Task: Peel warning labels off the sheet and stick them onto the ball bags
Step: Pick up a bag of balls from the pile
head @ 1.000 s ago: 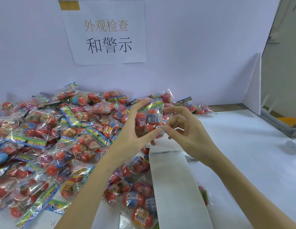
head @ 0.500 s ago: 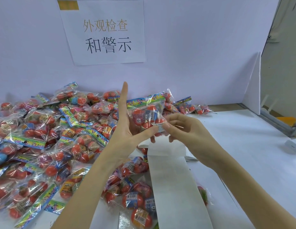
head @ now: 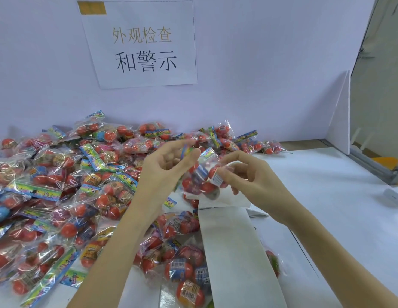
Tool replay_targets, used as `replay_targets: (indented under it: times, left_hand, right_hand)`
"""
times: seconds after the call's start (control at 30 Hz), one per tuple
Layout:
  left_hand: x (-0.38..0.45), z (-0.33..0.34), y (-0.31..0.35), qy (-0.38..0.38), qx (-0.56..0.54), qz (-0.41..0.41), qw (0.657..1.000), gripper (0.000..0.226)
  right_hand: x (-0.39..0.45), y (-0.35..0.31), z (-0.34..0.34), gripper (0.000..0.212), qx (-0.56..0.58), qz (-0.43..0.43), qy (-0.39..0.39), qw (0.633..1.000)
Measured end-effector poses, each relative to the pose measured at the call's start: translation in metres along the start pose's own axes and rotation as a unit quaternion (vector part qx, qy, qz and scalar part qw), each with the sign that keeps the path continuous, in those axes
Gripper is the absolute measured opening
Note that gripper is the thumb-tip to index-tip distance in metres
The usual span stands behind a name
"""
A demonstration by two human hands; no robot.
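Between my hands, above the table, I hold a clear ball bag [head: 199, 177] of red balls with a colourful header. My left hand [head: 165, 166] has its palm toward me, and its curled fingertips are on the bag's header end. My right hand [head: 251, 182] pinches the bag's right side, with the thumb on a small white warning label [head: 216, 180] stuck there. The white label sheet [head: 229, 245] lies as a long strip on the table below my hands and runs toward me. Whether any labels are left on it is unclear.
A large pile of ball bags [head: 67, 187] covers the left half of the white table [head: 327, 196], reaching the back wall, and more bags lie by the strip. A paper sign [head: 140, 43] hangs on the wall. A small white object [head: 393, 197] sits at the far right.
The left hand's fingers, straight up before, have curled onto the bag's header. The bag has tilted and dropped slightly, and my right thumb stays on the label.
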State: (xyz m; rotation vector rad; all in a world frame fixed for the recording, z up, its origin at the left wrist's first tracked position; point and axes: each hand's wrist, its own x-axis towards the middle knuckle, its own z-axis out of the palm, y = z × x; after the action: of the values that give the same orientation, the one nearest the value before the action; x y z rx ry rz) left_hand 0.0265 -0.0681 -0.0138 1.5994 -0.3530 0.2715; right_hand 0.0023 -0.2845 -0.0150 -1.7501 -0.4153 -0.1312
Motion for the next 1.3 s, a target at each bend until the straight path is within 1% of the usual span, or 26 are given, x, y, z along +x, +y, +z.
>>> replay_targets:
  times: [0.07, 0.13, 0.2, 0.23, 0.37, 0.43, 0.5, 0.57, 0.6, 0.63, 0.67, 0.7, 0.73, 0.77, 0.83, 0.9, 0.97, 1.03, 1.1, 1.13, 1.17, 1.27, 1.3]
  left_hand:
    - [0.0, 0.0, -0.001, -0.014, 0.011, -0.02, 1.0, 0.03]
    - [0.0, 0.002, -0.003, 0.002, 0.015, -0.014, 1.0, 0.031]
    - [0.0, 0.002, -0.005, 0.013, 0.004, -0.011, 1.0, 0.032]
    - [0.0, 0.002, -0.004, 0.017, -0.008, -0.016, 1.0, 0.035]
    - [-0.001, 0.005, -0.009, 0.048, -0.07, -0.031, 0.996, 0.057]
    - [-0.003, 0.009, -0.01, 0.067, -0.064, -0.019, 0.995, 0.066]
    - [-0.004, 0.012, -0.011, 0.082, -0.039, 0.013, 0.996, 0.07]
    - [-0.005, 0.014, -0.012, 0.1, -0.022, 0.053, 0.993, 0.068]
    - [-0.005, 0.013, -0.012, 0.11, -0.025, 0.059, 0.992, 0.065]
    - [-0.005, 0.013, -0.011, 0.125, -0.028, 0.055, 0.99, 0.055]
    - [-0.004, 0.012, -0.009, 0.142, -0.027, 0.049, 0.988, 0.04]
    - [-0.004, 0.012, -0.008, 0.157, -0.021, 0.047, 0.986, 0.03]
    - [-0.004, 0.012, -0.007, 0.167, -0.012, 0.054, 0.984, 0.03]
    - [-0.004, 0.013, -0.007, 0.172, -0.004, 0.062, 0.983, 0.033]
    - [-0.006, 0.015, -0.005, 0.177, 0.019, 0.076, 0.981, 0.042]
    - [-0.006, 0.015, -0.006, 0.18, 0.047, 0.077, 0.98, 0.055]
    - [-0.005, 0.014, -0.007, 0.188, 0.063, 0.07, 0.978, 0.062]
    - [-0.004, 0.013, -0.007, 0.202, 0.042, 0.055, 0.977, 0.065]
    - [-0.003, 0.011, -0.008, 0.205, -0.022, 0.022, 0.978, 0.064]
    - [-0.002, 0.009, -0.008, 0.197, -0.051, 0.009, 0.979, 0.063]
    - [-0.002, 0.007, -0.009, 0.192, -0.055, 0.004, 0.98, 0.06]
    - [0.002, 0.001, -0.012, 0.215, 0.043, 0.028, 0.975, 0.04]
    - [0.002, 0.001, -0.011, 0.211, 0.04, 0.024, 0.976, 0.039]
  right_hand:
    - [0.0, 0.001, 0.001, 0.005, -0.016, -0.01, -0.001, 1.0]
    - [-0.001, 0.0, 0.003, 0.014, -0.011, -0.019, 0.009, 1.0]
    - [-0.001, -0.001, 0.002, 0.018, -0.004, -0.031, 0.027, 0.999]
    - [-0.001, -0.001, 0.002, 0.019, 0.0, -0.035, 0.038, 0.999]
    - [0.0, 0.002, 0.004, 0.024, 0.013, -0.033, 0.086, 0.996]
    - [0.0, 0.002, 0.005, 0.023, 0.018, -0.029, 0.098, 0.995]
    - [0.0, 0.003, 0.007, 0.023, 0.019, -0.022, 0.098, 0.995]
    - [0.0, 0.003, 0.008, 0.024, 0.042, 0.001, 0.081, 0.996]
    - [0.0, 0.002, 0.008, 0.025, 0.064, 0.017, 0.055, 0.996]
    - [-0.001, 0.001, 0.007, 0.029, 0.083, 0.033, 0.018, 0.996]
    - [-0.001, 0.001, 0.007, 0.033, 0.09, 0.046, -0.02, 0.995]
    - [-0.001, 0.001, 0.006, 0.034, 0.083, 0.053, -0.053, 0.994]
    - [-0.001, 0.002, 0.006, 0.03, 0.07, 0.052, -0.073, 0.993]
    - [-0.001, 0.003, 0.006, 0.024, 0.058, 0.049, -0.077, 0.994]
    - [-0.001, 0.004, 0.008, 0.019, 0.054, 0.04, -0.049, 0.997]
    - [-0.001, 0.005, 0.006, 0.018, 0.068, 0.038, -0.033, 0.996]
    - [0.0, 0.004, 0.002, 0.021, 0.084, 0.044, -0.048, 0.994]
    - [0.0, 0.004, -0.001, 0.022, 0.107, 0.05, -0.079, 0.99]
    - [-0.002, 0.002, 0.0, 0.023, 0.14, 0.046, -0.098, 0.984]
    - [-0.002, 0.001, 0.0, 0.028, 0.146, 0.039, -0.092, 0.984]
    - [-0.002, 0.001, 0.001, 0.034, 0.143, 0.032, -0.075, 0.986]
    - [0.001, 0.007, 0.001, 0.035, 0.099, -0.015, 0.031, 0.994]
    - [0.002, 0.01, 0.0, 0.037, 0.077, -0.034, 0.063, 0.995]
